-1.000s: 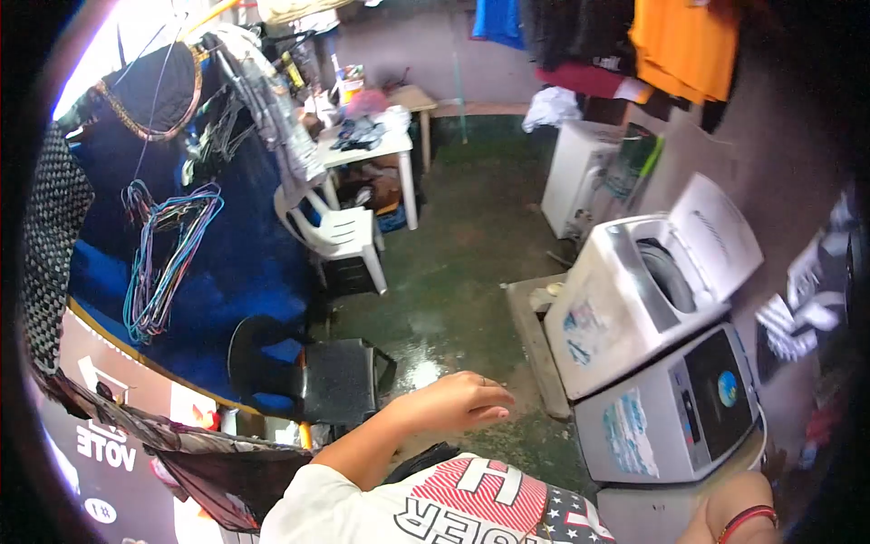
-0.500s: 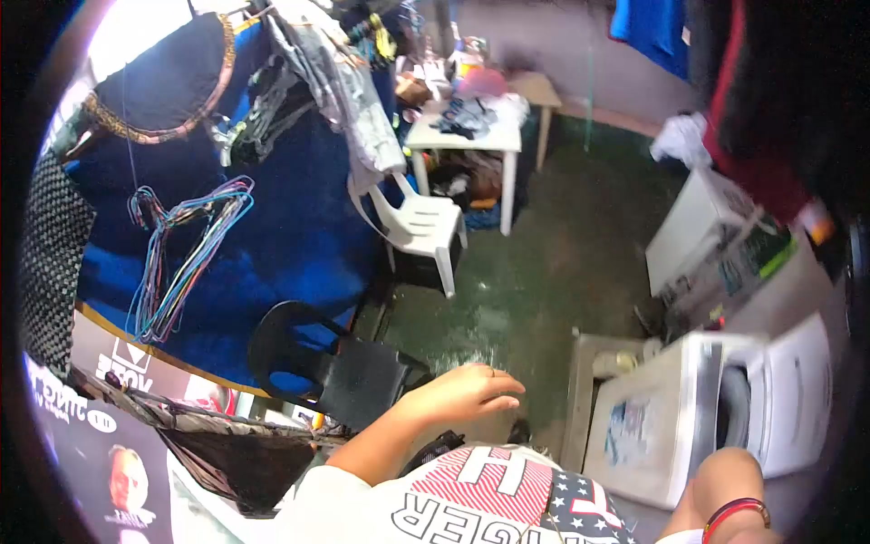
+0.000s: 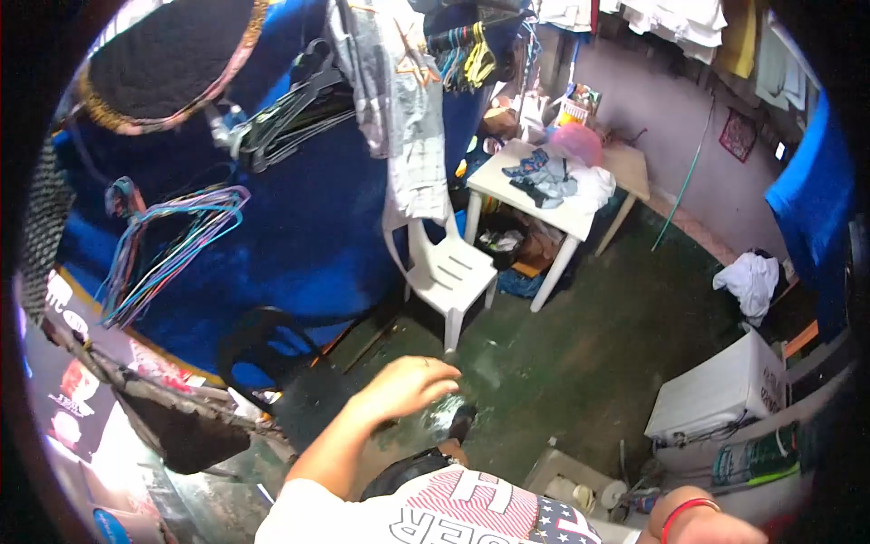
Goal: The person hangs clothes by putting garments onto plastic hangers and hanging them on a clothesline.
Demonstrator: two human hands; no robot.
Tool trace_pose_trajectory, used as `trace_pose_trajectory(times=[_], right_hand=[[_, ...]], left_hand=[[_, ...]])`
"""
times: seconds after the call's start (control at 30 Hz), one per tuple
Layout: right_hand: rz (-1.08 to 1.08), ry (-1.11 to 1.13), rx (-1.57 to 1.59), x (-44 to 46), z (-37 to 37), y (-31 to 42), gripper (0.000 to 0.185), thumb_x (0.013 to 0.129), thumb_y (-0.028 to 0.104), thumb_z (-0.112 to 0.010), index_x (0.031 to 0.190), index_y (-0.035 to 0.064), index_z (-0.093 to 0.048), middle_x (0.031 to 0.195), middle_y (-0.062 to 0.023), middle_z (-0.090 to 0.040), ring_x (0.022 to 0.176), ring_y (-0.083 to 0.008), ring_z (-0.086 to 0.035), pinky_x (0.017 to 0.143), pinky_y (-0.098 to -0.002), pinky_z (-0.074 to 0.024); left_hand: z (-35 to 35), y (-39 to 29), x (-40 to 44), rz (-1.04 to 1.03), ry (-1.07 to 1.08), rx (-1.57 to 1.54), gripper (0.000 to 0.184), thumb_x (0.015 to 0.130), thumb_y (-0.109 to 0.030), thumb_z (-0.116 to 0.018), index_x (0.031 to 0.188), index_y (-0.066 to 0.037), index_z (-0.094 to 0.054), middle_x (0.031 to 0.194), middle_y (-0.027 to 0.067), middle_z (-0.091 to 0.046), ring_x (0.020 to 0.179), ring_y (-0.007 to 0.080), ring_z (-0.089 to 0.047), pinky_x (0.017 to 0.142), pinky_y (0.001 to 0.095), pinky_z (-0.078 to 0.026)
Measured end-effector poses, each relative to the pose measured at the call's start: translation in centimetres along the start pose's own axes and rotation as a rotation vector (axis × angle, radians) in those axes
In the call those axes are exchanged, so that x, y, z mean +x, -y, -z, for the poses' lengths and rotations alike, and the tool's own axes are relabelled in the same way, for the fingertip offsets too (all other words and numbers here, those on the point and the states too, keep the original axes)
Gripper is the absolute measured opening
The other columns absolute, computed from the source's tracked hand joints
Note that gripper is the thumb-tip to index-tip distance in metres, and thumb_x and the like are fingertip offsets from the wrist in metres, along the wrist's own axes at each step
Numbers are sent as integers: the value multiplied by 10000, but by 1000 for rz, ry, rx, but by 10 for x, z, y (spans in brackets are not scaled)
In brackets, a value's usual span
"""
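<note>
Two hands apart: our left hand [image 3: 415, 385] hangs loose, looks empty; right hand [image 3: 725, 528] we can't tell. Washer's gone from view, so we're nearest the dark chair [image 3: 308, 403], left of the white chair [image 3: 446, 283].

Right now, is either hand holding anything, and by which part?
Left hand: nothing held, fingers loosely bent. Right hand: can't tell; the picture's lower edge cuts it off, and no held thing shows.

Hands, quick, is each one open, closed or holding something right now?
Left hand: open, loosely curved, nothing seen in it.
Right hand: can't tell, only partly in view at the bottom edge.
</note>
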State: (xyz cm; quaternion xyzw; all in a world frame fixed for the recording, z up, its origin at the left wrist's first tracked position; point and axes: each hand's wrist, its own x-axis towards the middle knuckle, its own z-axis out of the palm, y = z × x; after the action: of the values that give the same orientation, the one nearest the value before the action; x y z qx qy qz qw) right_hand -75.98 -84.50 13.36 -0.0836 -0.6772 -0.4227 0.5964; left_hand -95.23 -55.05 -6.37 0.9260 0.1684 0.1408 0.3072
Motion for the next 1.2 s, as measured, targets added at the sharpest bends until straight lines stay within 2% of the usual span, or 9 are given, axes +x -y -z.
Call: trace_pose_trajectory(times=[0.07,0.2,0.3,0.4,0.43,0.47,0.67,0.8,1.2], right_hand=[[-64,-107,92,-60,6,-49,397,931,404,-525,1163,83,-522,1129,-50,-517,890,-211,-527,708,-357,-456],[-891,312,-90,-141,49,-82,421,918,403,-562,1127,38,-547,1082,-150,-516,793,-269,-533,664,-392,-482],[-1045,371,-299,-168,80,-109,414,906,391,-581,1044,1,-576,1013,-183,-523,743,-273,-531,645,-396,-478],[-1044,250,-453,-187,99,-139,395,907,354,-577,1013,-26,-588,987,-186,-528,748,-282,-543,643,-389,-480],[-1045,217,-455,-193,103,-151,392,905,343,-579,1027,-30,-589,996,-183,-532,769,-282,-556,657,-404,-484],[-1033,221,-603,-205,107,-164,352,910,386,-559,942,36,-561,843,-106,-498,622,-217,-492,532,-317,-412],[-1114,301,-625,-270,168,-242,400,935,431,-531,971,33,-560,870,-103,-471,640,-187,-477,521,-293,-415],[-1157,244,-655,-322,228,-316,344,933,332,-540,862,-3,-577,872,-133,-507,646,-190,-490,533,-286,-437],[-1091,464,-33,-420,259,-572,257,913,278,-598,859,27,-601,863,-104,-543,675,-200,-561,567,-309,-458]], left_hand=[[25,26,56,43,-130,110,287,880,-294,-599,1020,-53,-670,1017,139,-674,966,305,-637,843,396,-498],[92,70,201,58,-411,349,240,860,-269,-618,967,-60,-669,930,134,-671,875,324,-637,790,415,-500],[157,90,330,-94,-634,627,193,833,-257,-631,917,-85,-656,854,122,-644,841,322,-626,744,435,-495],[224,116,461,-83,-794,891,174,812,-242,-637,871,-79,-620,847,107,-633,822,298,-632,682,406,-523],[244,105,494,176,-717,955,215,800,-255,-652,881,-57,-626,853,132,-637,832,296,-651,639,408,-542],[266,133,538,173,-731,1124,259,797,-279,-664,899,-43,-631,896,148,-647,827,300,-665,621,413,-558],[325,197,650,384,-729,1255,237,830,-227,-616,964,-32,-627,1010,153,-659,890,326,-671,710,464,-559],[329,191,659,456,-653,1216,220,839,-124,-467,940,2,-617,990,226,-654,887,378,-660,748,480,-540],[327,202,682,696,-683,1346,204,875,-184,-520,915,2,-594,914,201,-663,814,355,-670,700,454,-550]])
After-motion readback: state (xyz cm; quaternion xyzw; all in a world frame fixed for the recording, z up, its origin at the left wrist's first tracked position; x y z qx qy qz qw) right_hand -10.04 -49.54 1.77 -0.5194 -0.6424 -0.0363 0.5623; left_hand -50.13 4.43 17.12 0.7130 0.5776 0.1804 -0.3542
